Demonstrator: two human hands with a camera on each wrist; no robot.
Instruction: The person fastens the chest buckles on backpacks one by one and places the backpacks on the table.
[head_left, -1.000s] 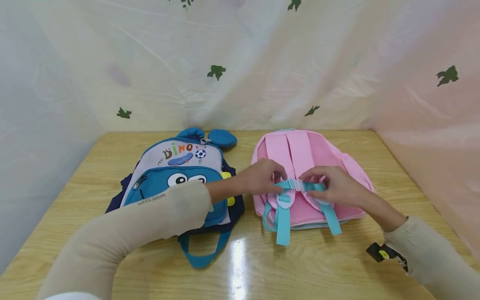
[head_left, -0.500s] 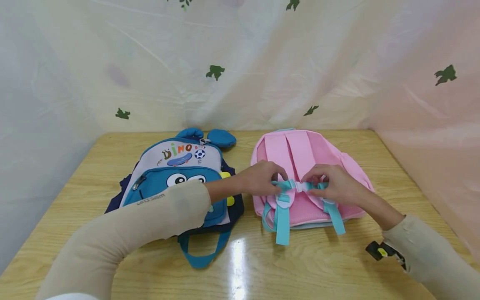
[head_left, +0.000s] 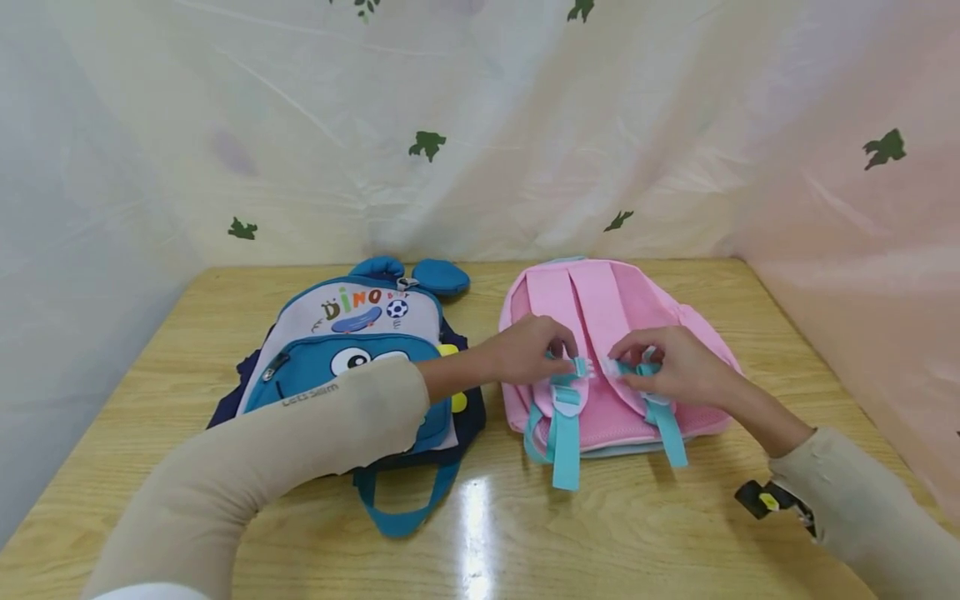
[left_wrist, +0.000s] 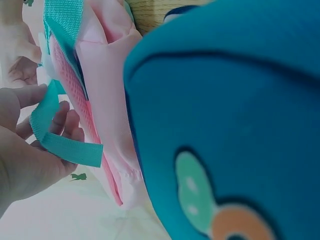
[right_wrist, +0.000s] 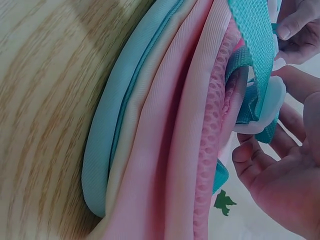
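The pink backpack (head_left: pixel 648 304) lies with its shoulder straps up at the right of the table. Its chest-strap buckle is apart in two halves, with a small gap between them. My left hand (head_left: pixel 536 350) pinches the teal webbing beside the left buckle half (head_left: pixel 585 367). On the other side, my right hand (head_left: pixel 671 362) pinches the right buckle half (head_left: pixel 618 368), its fingers partly covering it. A loose end of teal webbing (left_wrist: pixel 72 152) crosses the left fingers in the left wrist view. Two teal strap tails (head_left: pixel 566 454) hang from the shoulder straps toward the table's front.
A blue dino backpack (head_left: pixel 307 373) lies front up on the left, under my left forearm. Its handle loop (head_left: pixel 401 522) reaches toward the front of the wooden table (head_left: pixel 600 542). A pale curtain (head_left: pixel 495 125) with green leaf shapes hangs behind.
The buckle was joined in both earlier frames and has now come apart. Its halves have separated slightly, the right hand shifting a little to the right. Both backpacks stay in place.
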